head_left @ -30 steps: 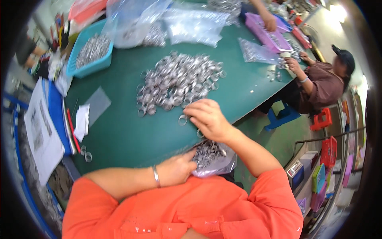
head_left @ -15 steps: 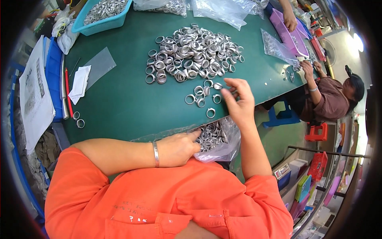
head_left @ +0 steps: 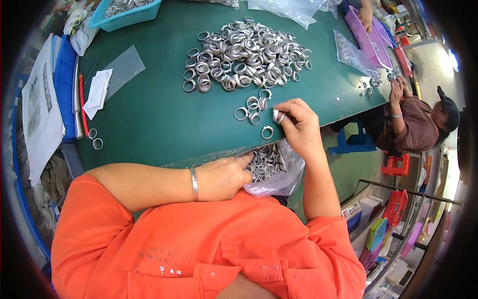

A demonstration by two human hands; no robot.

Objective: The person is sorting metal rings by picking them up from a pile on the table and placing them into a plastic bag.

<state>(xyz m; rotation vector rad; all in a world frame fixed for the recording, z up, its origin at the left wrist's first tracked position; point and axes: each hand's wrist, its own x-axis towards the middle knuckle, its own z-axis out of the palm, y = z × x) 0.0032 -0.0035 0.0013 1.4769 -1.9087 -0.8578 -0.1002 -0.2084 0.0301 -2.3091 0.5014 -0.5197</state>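
My right hand (head_left: 300, 127) is above the table's near edge, thumb and fingers pinched on a silver-coloured metal ring (head_left: 278, 116). My left hand (head_left: 226, 175) grips the left side of a clear plastic bag (head_left: 279, 185) at the table edge, its fingertips at the bag's mouth. Many similar rings (head_left: 266, 162) fill the bag. On the green table, several loose rings (head_left: 253, 103) lie just left of my right hand, and a single ring (head_left: 267, 132) lies nearer to me. Beyond them rises a large heap of rings (head_left: 249, 55).
A light-blue basket of rings (head_left: 127, 20) stands far left. White paper slips (head_left: 98, 89), a red pencil-like stick (head_left: 83, 97) and two rings (head_left: 97, 143) lie on the left. At right, a co-worker (head_left: 416, 122) sits near a purple tray (head_left: 368, 42); another person's hand (head_left: 366, 20) reaches over it.
My right hand has closed from an open reach and now pinches rings that lay on the table near the small group. My left hand stays at the bag.
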